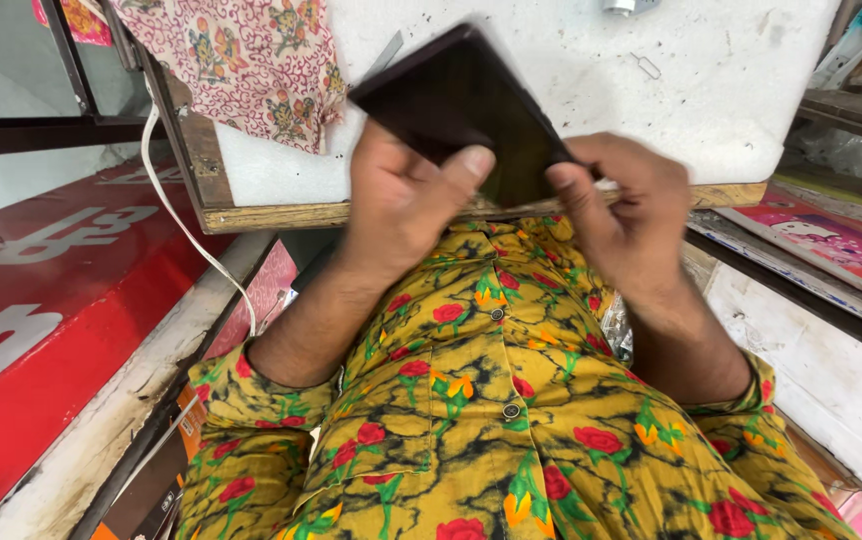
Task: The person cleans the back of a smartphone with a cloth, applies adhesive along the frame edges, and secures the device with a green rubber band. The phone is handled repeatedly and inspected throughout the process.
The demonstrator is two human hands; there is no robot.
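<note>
A dark flat phone with a glossy black screen is held tilted above the near edge of a white worktable. My left hand grips its lower left side, thumb pressed on the screen. My right hand grips its lower right edge with the fingertips. Both forearms rise from yellow floral sleeves below.
A patterned pink cloth lies on the table's left corner. A white cable hangs down off the table's left side. A small metal pin rests on the tabletop. A red signboard lies at left, colourful boxes at right.
</note>
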